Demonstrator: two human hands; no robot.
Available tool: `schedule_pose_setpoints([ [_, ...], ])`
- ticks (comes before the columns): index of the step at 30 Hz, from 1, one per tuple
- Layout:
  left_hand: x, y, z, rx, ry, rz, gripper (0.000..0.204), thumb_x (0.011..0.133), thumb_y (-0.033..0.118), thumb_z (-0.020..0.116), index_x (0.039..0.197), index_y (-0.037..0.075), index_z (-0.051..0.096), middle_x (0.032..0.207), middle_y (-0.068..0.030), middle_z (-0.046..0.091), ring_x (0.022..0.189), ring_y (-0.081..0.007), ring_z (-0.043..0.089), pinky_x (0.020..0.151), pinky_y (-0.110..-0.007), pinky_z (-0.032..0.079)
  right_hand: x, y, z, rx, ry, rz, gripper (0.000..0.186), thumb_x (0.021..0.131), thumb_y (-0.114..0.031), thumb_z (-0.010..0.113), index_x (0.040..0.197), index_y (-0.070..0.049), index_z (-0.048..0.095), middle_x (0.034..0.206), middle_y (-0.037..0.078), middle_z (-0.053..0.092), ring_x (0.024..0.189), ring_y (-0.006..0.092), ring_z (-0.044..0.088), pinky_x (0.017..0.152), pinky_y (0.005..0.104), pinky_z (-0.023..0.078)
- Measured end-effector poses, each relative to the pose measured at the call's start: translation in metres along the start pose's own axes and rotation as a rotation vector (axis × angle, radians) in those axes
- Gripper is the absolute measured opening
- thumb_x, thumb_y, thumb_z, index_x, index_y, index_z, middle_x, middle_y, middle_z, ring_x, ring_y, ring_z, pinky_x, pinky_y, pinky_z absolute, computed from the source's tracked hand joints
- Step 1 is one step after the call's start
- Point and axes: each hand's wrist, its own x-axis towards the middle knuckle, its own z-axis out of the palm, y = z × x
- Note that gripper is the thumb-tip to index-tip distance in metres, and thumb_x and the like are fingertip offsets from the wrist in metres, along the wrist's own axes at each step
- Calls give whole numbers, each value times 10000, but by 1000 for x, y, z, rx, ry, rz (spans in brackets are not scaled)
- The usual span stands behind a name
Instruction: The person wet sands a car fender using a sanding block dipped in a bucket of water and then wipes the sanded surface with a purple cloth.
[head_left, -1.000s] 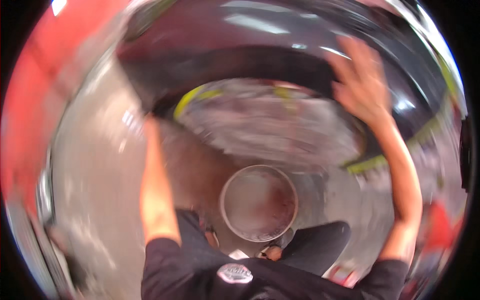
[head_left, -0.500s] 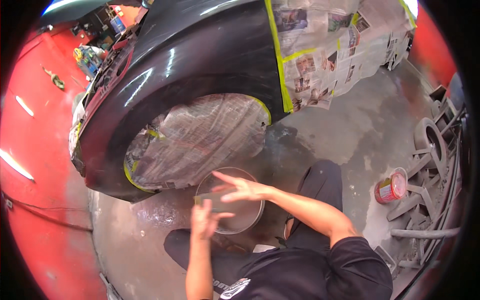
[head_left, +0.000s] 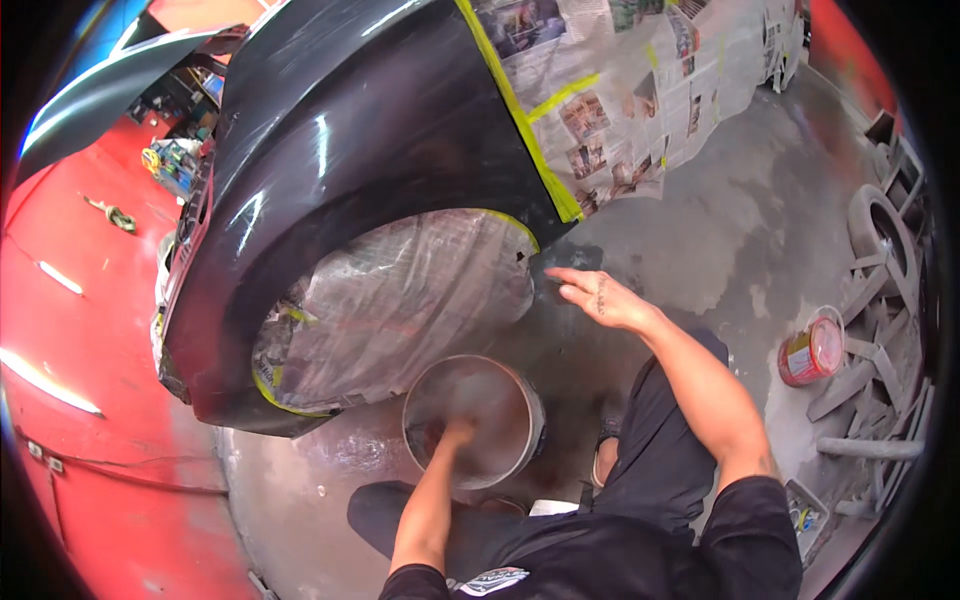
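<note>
My left hand [head_left: 461, 433] is down inside a round bucket [head_left: 535, 440] of murky grey-brown liquid. Its fingers are hidden below the surface. Further right, my right hand [head_left: 606, 300] is raised beside the lower rear corner of a dark car fender [head_left: 400, 150]. Its fingers are straight and pressed together, with a small dark edge showing beneath them that I cannot make out. Left of that hand, masking paper [head_left: 410, 290] edged with yellow-green tape covers the wheel opening.
Newspaper [head_left: 640, 110] taped with yellow-green strips covers the door side. At right, a red can [head_left: 811, 350] stands near grey dusty metal frames and a tyre [head_left: 882, 228]. A red wall [head_left: 110, 330] bounds the left. My bent knees flank the bucket.
My left hand has gone down from above the bucket into its liquid. My right hand has moved away from the left, up and right, toward the fender's rear corner. The view has shifted.
</note>
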Motion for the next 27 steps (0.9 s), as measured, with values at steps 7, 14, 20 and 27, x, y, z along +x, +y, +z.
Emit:
schedule_pose_setpoints([
  [7,40,-154,121,48,-176,111,419,1041,328,509,1292,41,684,1186,-180,675,1083,-306,655,955,-435,512,24,-16,48,-280,-279,1,427,1066,-307,514,1423,-83,582,1164,253,708,1064,453,677,923,542,541],
  [14,-34,85,-147,-903,-407,173,291,1048,329,561,889,101,646,661,-9,543,536,-150,530,485,-323,458,16,-21,40,-312,-284,50,419,1053,-312,542,1405,-88,580,1104,237,728,1025,473,677,885,571,545],
  [20,-194,328,-481,-531,527,749,463,1024,375,571,887,-29,752,846,-150,755,786,-203,722,751,-334,555,12,-51,85,-467,-471,-17,434,1066,-364,514,1426,-129,569,1042,226,746,993,434,712,848,546,562],
  [27,-87,398,-592,891,1336,599,647,1075,457,499,1593,80,405,1679,-198,313,1578,-334,253,1263,-529,182,-2,-63,63,-328,-513,-111,445,1085,-363,470,1429,-89,536,946,219,738,912,443,703,785,556,548],
])
